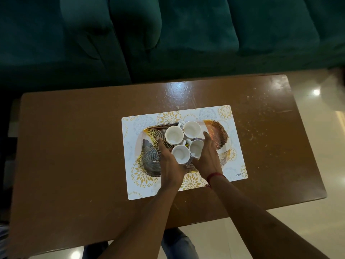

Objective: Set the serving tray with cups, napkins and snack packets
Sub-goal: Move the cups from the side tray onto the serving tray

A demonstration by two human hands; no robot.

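Seen from above: four white cups clustered at the middle of a leaf-patterned serving tray (218, 133), rims touching or nearly so, handles turned inward toward the centre of the group; far-left cup (174, 135) and far-right cup (192, 129) side by side at the back, near-left cup (180, 154) and near-right cup (196, 148) in front; all four upright and empty, as far as can be told. Tray set on a white placemat (231, 116) printed with gold and grey flower medallions, the word KUBER at one near corner; placemat laid slightly askew on a glossy brown desk (74, 146), scuffed and speckled toward its right end. Left hand (170, 165) cupped against the left side of the near-left cup, fingers (162, 144) curled partly round it and reaching toward the far-left cup; right hand (206, 159) pressed to the right side of the near-right cup, fingers (207, 139) bent loosely along its wall, tips near the far-right cup; both hands half-closed round the cluster rather than clamped on any one cup; whether lifting or merely touching, cannot tell. Red thread (214, 176) tied at the right wrist. Dark green sofa (168, 43) just beyond the desk's far edge; pale polished floor (326, 165) to the right, with ceiling-light reflections.
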